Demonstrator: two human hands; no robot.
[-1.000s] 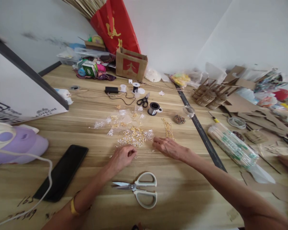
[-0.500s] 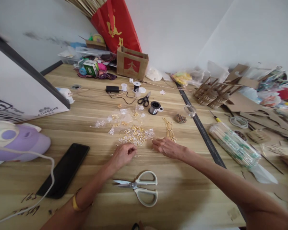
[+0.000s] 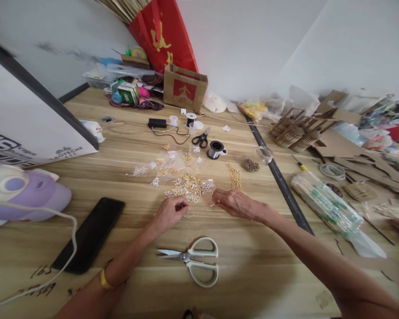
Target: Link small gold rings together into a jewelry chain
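My left hand rests on the table with thumb and fingers curled together. Whatever they may hold is hidden. A short strand of tiny pale beads lies by its fingertips. To the right, my right hand is closed in a pinch, and a tiny light-coloured piece shows at its fingertips, too small to name. Just beyond both hands is a pile of gold and silver beads and findings. Gold chains lie past my right hand. White-handled scissors lie partly spread in front of me.
A black phone and a purple-and-white device are at left. Behind the beads are a wire spool and black scissors. A dish of brown beads and a packet of sticks are at right.
My right hand has turned slightly, and the tiny piece at its fingertips shows more clearly. My left hand stays almost in place; the view has shifted a little.
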